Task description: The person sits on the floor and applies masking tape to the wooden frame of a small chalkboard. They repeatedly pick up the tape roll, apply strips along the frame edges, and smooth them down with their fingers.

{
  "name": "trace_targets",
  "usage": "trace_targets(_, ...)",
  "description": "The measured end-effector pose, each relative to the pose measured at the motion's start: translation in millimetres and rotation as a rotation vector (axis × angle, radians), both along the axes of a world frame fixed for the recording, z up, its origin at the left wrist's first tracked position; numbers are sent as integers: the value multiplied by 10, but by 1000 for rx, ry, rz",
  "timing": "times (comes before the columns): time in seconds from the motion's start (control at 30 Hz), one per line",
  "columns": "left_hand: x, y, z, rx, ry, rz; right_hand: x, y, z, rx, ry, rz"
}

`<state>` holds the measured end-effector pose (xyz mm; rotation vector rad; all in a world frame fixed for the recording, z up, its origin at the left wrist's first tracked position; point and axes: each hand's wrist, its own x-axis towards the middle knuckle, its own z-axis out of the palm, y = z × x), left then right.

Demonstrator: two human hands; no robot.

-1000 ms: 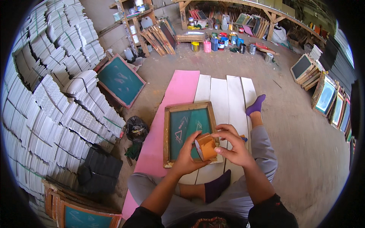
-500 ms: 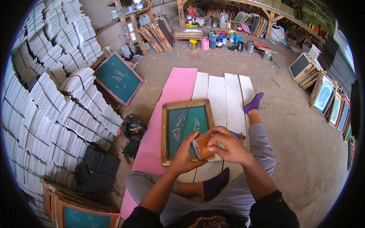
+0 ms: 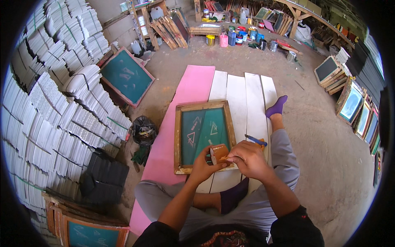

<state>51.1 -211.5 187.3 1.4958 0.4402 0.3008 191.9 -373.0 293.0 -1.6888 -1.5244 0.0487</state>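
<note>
Evidently, the brown tape roll [image 3: 219, 152] is up over the near right corner of the framed screen [image 3: 203, 133]. The left hand [image 3: 200, 168] curls its fingers around the roll; the right hand [image 3: 249, 158] has its fingers pinched narrowly at the roll's edge. Freeing the tape looks barely begun: 1 small tab seems lifted, the rest wound. The right hand partly hides that pinch; right of the screen, an orange thing [image 3: 262, 144] by the blue knife [image 3: 256, 140] is hard to identify.

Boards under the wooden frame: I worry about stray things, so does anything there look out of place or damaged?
One thing stands out: a blue tool lies slantwise near the right hand, loose. The wooden frame looks worn and pale-stained at its lower-left corner, but I see no break.
</note>
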Motion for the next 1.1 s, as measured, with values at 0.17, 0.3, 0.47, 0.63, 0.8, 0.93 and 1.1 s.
trace_targets(0.17, 22, -42, -72, 371, -17, 142, 37, 92, -45, -21, 15, -8)
trace_targets(0.3, 97, 75, 321, 765, -266, 100, 103, 158, -30, -51, -4, -8)
trace_targets(0.47, 217, 156, 720, 676, -221, -73, 165, 196, -40, -53, 55, 41)
trace_targets(0.63, 336, 150, 803, 699, -143, -118, 233, 144, -157, 27, 179, -11)
trace_targets(0.8, 460, 77, 962, 737, 44, -105, 113, 16, -329, 227, 447, -311)
trace_targets(0.93, 574, 61, 896, 690, -18, -39, 38, -84, -1054, 259, 555, -366)
trace_targets(1.1, 582, 28, 859, 511, 31, -2, -200, -4, -1635, 192, 559, -439)
